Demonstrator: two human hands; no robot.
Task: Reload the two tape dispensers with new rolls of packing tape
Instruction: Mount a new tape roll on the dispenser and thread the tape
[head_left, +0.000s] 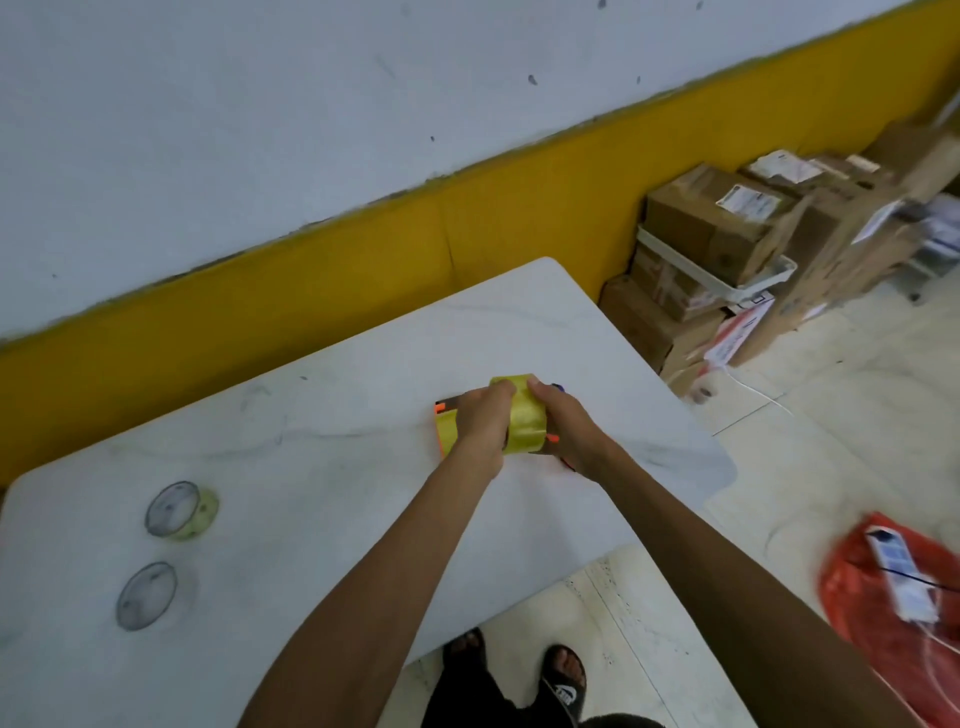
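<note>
Left hand: the left hand is closed over the near-left side of a yellowish roll of packing tape, fingers curled onto its top edge.
Right hand: the right hand is closed on the roll's right side, thumb up at its far rim; both hands press in from opposite sides.
Roll: stands on edge between the two palms, its broad taped face turned up toward the camera.
Dispenser: an orange tape dispenser shows just left of the left hand, touching or tucked under the knuckles; more orange peeks out below the right hand. Whether the roll is seated in it, cannot tell: the hands cover the join.
Second dispenser: a small dark-blue bit shows beyond the right thumb; too little visible to say what it is.
Table: white marbled table under both forearms, its corner beyond the hands.
Far left of the hands: a nearly spent tape roll with a yellow-green band lies on the table; nearer the person, a clear empty ring lies well apart from the hands.
Right of the right arm: a red plastic bag on the floor with a white device on it.
Beyond the right hand: stacked cardboard boxes against the yellow wall strip.
</note>
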